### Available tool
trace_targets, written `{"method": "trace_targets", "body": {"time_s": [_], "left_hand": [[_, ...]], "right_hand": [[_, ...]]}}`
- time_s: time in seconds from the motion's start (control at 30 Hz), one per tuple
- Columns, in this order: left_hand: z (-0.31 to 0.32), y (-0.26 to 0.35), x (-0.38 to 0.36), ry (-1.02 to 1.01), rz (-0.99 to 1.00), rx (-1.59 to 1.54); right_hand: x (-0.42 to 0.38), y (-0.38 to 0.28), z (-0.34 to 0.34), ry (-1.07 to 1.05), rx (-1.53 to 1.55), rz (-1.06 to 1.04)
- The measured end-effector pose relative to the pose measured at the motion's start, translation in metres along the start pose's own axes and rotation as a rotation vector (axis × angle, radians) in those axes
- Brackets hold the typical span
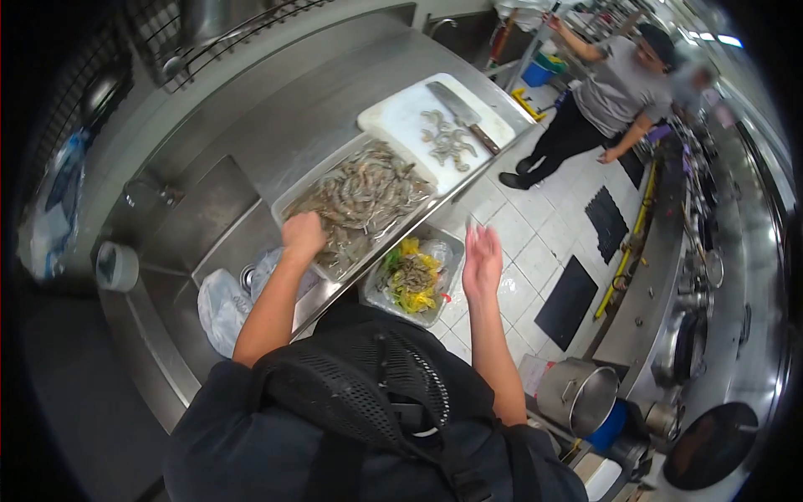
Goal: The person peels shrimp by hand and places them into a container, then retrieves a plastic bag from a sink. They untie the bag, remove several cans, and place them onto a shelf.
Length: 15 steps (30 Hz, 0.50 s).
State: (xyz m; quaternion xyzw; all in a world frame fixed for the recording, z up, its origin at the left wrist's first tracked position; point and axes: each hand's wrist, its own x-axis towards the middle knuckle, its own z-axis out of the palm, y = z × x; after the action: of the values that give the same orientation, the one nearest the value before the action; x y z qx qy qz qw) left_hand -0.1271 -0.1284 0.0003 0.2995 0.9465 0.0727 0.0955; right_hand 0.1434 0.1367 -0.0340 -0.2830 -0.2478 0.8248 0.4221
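Observation:
My left hand is closed at the near left end of a tub heaped with raw grey shrimp. Its fingers are curled down, and what they hold, if anything, is hidden. Out over the floor, my right hand is held up with fingers stretched out, holding nothing. Beyond the tub lies a white cutting board with a small pile of shrimp and a wooden-handled knife. Below the counter edge, between my hands, stands a bin holding shrimp waste and yellow-green scraps.
A steel sink with a white plastic bag is at my left. Another person stands on the tiled floor ahead to the right. Dark mats lie on that floor. A large steel pot stands near my right elbow.

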Motion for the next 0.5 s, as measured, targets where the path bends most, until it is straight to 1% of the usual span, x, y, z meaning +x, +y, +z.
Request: {"method": "trace_targets", "body": {"time_s": [0.03,0.07,0.1,0.17,0.2,0.27,0.3,0.37,0.47,0.5], "left_hand": [[0.005,-0.002,0.001,-0.023,-0.025,0.020],[0.008,-0.004,0.000,-0.047,-0.057,0.039],[0.007,-0.003,-0.001,-0.049,-0.048,0.035],[0.002,0.001,0.001,-0.021,-0.096,-0.050],[-0.004,0.005,0.001,-0.015,-0.100,-0.066],[-0.011,0.010,-0.005,-0.049,-0.101,-0.058],[-0.004,0.012,-0.007,-0.053,-0.111,-0.065],[0.009,0.016,-0.004,-0.109,-0.086,-0.060],[0.011,0.017,-0.006,-0.032,-0.077,-0.094],[0.003,0.016,-0.005,-0.030,-0.086,-0.074]], "right_hand": [[0.001,-0.016,0.035,-0.076,-0.034,-0.074],[0.005,-0.023,0.049,-0.065,-0.035,-0.082],[0.012,-0.027,0.057,-0.072,-0.077,-0.088],[0.011,-0.031,0.069,-0.075,-0.183,-0.102],[0.007,-0.029,0.068,-0.086,-0.195,-0.106],[-0.008,-0.017,0.055,-0.077,-0.331,0.004],[-0.019,-0.011,0.052,-0.081,-0.340,0.011],[-0.036,0.003,0.052,-0.008,-0.378,0.109],[-0.048,0.012,0.051,-0.033,-0.457,0.131],[-0.051,0.011,0.052,-0.061,-0.468,0.118]]}}
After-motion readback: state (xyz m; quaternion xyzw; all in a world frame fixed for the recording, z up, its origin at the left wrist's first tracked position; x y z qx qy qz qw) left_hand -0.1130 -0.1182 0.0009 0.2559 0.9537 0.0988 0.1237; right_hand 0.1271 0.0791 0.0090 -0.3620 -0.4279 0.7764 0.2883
